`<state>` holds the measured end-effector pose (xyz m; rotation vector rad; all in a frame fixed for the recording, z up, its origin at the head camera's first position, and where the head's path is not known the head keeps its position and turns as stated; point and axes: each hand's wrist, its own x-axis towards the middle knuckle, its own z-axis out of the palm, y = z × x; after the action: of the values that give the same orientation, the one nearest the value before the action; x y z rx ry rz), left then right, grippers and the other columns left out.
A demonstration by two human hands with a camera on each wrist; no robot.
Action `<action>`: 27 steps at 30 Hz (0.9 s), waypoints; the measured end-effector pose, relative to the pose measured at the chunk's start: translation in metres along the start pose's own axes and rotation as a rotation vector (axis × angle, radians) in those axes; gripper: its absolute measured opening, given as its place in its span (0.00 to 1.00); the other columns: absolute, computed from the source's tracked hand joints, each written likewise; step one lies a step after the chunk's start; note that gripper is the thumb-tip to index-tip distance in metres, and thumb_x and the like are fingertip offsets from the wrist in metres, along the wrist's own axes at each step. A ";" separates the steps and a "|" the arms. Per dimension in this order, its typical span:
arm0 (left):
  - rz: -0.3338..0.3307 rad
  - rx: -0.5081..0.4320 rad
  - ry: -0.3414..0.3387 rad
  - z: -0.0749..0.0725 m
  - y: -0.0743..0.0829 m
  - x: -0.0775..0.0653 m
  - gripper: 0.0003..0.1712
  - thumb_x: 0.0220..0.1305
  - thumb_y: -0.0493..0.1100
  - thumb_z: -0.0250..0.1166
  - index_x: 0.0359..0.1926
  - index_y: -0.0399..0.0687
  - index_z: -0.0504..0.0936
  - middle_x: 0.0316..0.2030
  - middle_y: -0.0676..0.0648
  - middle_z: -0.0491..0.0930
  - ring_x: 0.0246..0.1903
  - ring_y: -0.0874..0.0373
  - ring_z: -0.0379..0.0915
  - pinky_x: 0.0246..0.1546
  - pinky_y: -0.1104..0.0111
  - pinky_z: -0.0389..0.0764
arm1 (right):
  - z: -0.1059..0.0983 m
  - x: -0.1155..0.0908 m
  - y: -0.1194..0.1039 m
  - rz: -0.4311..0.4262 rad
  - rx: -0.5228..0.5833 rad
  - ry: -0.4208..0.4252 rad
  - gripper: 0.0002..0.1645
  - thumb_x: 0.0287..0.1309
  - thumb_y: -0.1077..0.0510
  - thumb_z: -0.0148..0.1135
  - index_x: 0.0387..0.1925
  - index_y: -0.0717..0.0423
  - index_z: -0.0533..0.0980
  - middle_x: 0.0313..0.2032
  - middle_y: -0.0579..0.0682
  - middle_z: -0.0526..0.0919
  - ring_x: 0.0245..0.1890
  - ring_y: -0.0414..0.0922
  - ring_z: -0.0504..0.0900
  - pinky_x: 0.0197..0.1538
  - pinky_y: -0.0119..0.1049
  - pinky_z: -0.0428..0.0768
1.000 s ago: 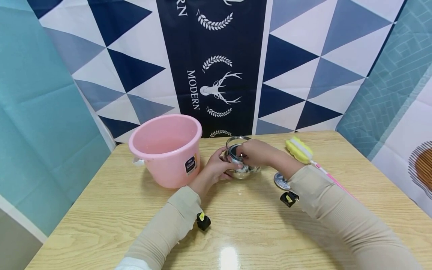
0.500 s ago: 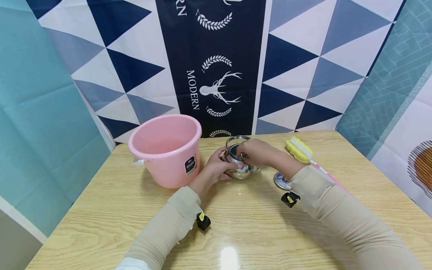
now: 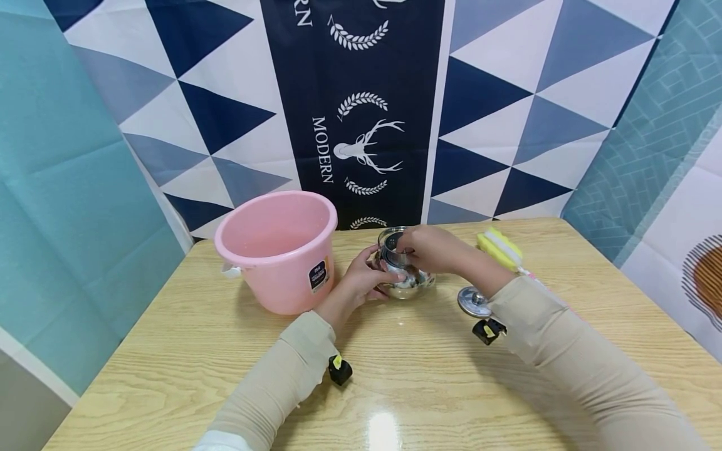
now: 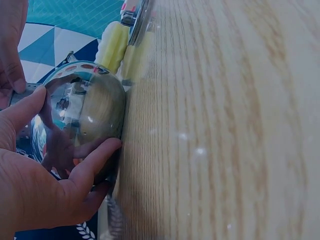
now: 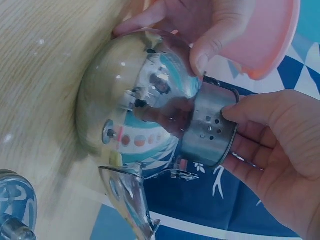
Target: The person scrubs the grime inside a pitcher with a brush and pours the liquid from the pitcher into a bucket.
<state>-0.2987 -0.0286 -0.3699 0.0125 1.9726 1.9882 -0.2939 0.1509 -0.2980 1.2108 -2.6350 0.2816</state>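
A shiny steel teapot [image 3: 410,287] stands on the wooden table, right of the pink bucket. My left hand [image 3: 363,275] grips its side, thumb high and fingers low on the round body [image 4: 100,117]. Out of the teapot's mouth rises a perforated metal strainer [image 5: 206,135], its lower end still inside. My right hand [image 3: 437,252] pinches the strainer's rim, thumb on the near wall and fingers behind it. In the right wrist view the spout [image 5: 129,197] points away from the left hand. The round lid [image 3: 472,303] lies on the table below my right wrist.
The pink bucket [image 3: 276,272] stands close to my left forearm. A yellow-and-white sponge brush [image 3: 499,249] with a pink handle lies behind my right forearm. A patterned cloth wall [image 3: 361,156] rises at the table's back edge.
My right hand has risen slightly and moved a little right, drawing the strainer partly up out of the teapot. My left hand keeps its hold on the teapot.
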 end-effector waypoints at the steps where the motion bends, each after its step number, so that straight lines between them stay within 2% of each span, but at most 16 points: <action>1: -0.002 -0.001 0.001 0.000 0.000 0.000 0.51 0.48 0.31 0.77 0.70 0.64 0.65 0.55 0.40 0.67 0.39 0.48 0.77 0.37 0.48 0.84 | -0.001 -0.001 0.000 -0.008 -0.001 0.011 0.08 0.49 0.72 0.67 0.25 0.56 0.81 0.27 0.47 0.78 0.27 0.42 0.74 0.29 0.35 0.76; 5: -0.007 -0.012 0.001 0.000 0.000 0.000 0.51 0.48 0.30 0.76 0.70 0.64 0.65 0.56 0.40 0.67 0.40 0.47 0.77 0.38 0.47 0.84 | -0.006 -0.003 -0.002 -0.027 -0.016 0.038 0.09 0.48 0.73 0.66 0.29 0.58 0.82 0.28 0.48 0.80 0.28 0.43 0.75 0.30 0.36 0.76; 11: -0.011 -0.018 0.000 0.000 0.000 0.000 0.51 0.49 0.30 0.76 0.70 0.64 0.64 0.57 0.41 0.66 0.43 0.47 0.77 0.36 0.47 0.84 | -0.007 -0.007 -0.003 -0.037 -0.050 0.036 0.10 0.49 0.73 0.66 0.32 0.58 0.84 0.31 0.49 0.81 0.31 0.44 0.79 0.32 0.37 0.80; 18: -0.007 -0.020 -0.001 0.000 -0.003 0.001 0.51 0.49 0.31 0.76 0.70 0.63 0.64 0.57 0.41 0.66 0.45 0.47 0.76 0.34 0.49 0.85 | -0.011 -0.012 -0.006 -0.037 -0.031 0.059 0.10 0.47 0.73 0.68 0.31 0.58 0.84 0.29 0.48 0.80 0.29 0.43 0.78 0.31 0.36 0.79; 27: 0.000 -0.026 -0.005 0.001 -0.003 0.001 0.51 0.48 0.31 0.76 0.70 0.63 0.64 0.56 0.41 0.67 0.41 0.48 0.76 0.29 0.52 0.85 | -0.011 -0.023 -0.005 -0.057 -0.029 0.112 0.12 0.46 0.75 0.69 0.31 0.58 0.83 0.29 0.48 0.79 0.28 0.42 0.75 0.30 0.37 0.77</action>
<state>-0.2990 -0.0275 -0.3729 0.0105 1.9430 2.0120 -0.2739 0.1669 -0.2933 1.2211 -2.4967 0.2911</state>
